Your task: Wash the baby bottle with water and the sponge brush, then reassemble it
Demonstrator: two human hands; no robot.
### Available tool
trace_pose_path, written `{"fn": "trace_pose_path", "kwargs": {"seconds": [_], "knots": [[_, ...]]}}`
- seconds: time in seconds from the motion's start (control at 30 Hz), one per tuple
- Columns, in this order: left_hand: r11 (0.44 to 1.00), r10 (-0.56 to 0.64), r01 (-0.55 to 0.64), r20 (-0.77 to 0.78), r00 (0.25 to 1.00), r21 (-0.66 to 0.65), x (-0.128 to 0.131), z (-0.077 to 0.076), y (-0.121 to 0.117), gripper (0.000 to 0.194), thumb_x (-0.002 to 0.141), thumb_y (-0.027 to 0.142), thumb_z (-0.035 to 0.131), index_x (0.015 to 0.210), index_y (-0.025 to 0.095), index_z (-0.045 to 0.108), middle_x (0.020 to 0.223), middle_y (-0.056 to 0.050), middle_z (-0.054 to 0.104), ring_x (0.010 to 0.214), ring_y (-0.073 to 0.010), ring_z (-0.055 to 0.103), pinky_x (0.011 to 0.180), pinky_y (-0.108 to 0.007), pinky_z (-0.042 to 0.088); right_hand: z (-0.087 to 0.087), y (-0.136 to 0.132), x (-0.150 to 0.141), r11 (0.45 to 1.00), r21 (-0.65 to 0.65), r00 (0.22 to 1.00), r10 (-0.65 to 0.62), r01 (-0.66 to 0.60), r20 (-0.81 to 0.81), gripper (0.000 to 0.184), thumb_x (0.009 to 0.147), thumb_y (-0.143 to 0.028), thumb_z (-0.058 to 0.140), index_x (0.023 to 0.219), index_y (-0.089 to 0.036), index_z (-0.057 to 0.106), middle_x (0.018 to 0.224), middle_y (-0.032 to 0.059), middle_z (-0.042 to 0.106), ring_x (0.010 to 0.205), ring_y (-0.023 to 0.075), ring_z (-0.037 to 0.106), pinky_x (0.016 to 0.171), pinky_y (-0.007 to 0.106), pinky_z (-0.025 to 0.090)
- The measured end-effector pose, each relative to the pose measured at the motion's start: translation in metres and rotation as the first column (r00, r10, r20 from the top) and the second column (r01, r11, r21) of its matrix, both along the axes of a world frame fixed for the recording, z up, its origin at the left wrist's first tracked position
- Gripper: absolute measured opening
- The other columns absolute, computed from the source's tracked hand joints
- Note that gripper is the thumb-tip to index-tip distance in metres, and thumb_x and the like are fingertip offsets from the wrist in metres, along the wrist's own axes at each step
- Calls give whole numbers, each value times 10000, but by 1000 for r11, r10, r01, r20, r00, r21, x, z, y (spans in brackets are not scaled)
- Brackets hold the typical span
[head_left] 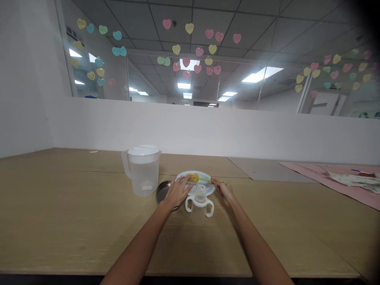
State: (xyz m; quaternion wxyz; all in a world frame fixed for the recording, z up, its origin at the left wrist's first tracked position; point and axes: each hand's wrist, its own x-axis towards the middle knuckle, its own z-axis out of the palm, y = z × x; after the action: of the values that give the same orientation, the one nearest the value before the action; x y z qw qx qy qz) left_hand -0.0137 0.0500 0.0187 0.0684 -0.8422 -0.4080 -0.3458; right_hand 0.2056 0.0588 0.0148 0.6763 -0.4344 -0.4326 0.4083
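In my right hand is the thin green handle of a bottle brush, held level above a white plate. The fingers of my left hand close around the brush's yellow sponge-like head. Just in front of the plate, a clear baby bottle with two white side handles stands upright, its top uncapped. Small white and clear parts lie on the plate, partly hidden behind the bottle's neck. Beneath my left hand, a round metal dish is partly covered.
A translucent lidded pitcher stands left of the metal dish. At far right, a pink cloth carries a pale patterned cloth and a pen. A grey sheet lies beside it. The white wall and windows rise behind the table.
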Motion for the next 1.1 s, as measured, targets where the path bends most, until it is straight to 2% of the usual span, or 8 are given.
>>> {"fn": "trace_pose_path", "kwargs": {"seconds": [0.1,0.17,0.3,0.5,0.73,1.0,1.1], "knots": [[993,-32,18,122,992,115,0,2,0,438,875,335,289,1282,171,306,1269,-91,453,1177,-181,390,1005,-374,283,2,1,5,995,-68,993,66,-72,-96,226,588,-270,651,760,-123,650,672,44,667,307,19,228,274,182,140],[988,-24,-8,205,979,155,0,2,1,460,870,342,309,1288,152,281,1298,-112,412,1202,-192,368,1002,-376,299,4,2,7,990,-47,983,129,-136,-131,205,602,-273,639,748,-130,633,665,34,658,317,23,250,275,178,166],[994,-22,-5,240,971,113,1,2,3,471,862,388,332,1277,170,289,1272,-102,439,1176,-183,404,990,-349,332,3,6,6,967,-11,956,252,-256,-151,224,654,-349,616,734,-139,617,637,27,644,327,33,299,286,176,223],[992,-34,1,258,966,127,5,3,-2,455,835,441,379,1210,183,378,1181,-81,515,1102,-174,469,951,-320,376,-3,11,12,978,10,944,205,-210,-259,306,687,-440,601,671,-134,597,523,17,596,318,35,316,278,163,253],[971,-40,17,93,995,239,3,1,-2,435,830,434,395,1197,201,411,1190,-87,519,1108,-191,469,948,-339,380,-1,12,12,992,23,951,125,-124,-284,262,700,-398,614,631,-149,568,471,6,559,339,46,359,288,141,328],[954,-59,7,166,984,299,1,-2,3,407,841,380,401,1210,210,380,1218,-82,485,1114,-173,465,943,-333,403,3,8,12,998,17,921,66,-65,-384,228,756,-319,571,621,-136,552,450,3,560,301,21,342,286,99,340],[956,-75,31,140,987,291,2,-4,4,410,835,388,409,1205,213,383,1213,-85,491,1108,-182,475,935,-345,413,5,6,8,995,5,928,98,-103,-360,229,776,-290,553,623,-121,565,447,15,567,293,22,340,273,102,337]]}}
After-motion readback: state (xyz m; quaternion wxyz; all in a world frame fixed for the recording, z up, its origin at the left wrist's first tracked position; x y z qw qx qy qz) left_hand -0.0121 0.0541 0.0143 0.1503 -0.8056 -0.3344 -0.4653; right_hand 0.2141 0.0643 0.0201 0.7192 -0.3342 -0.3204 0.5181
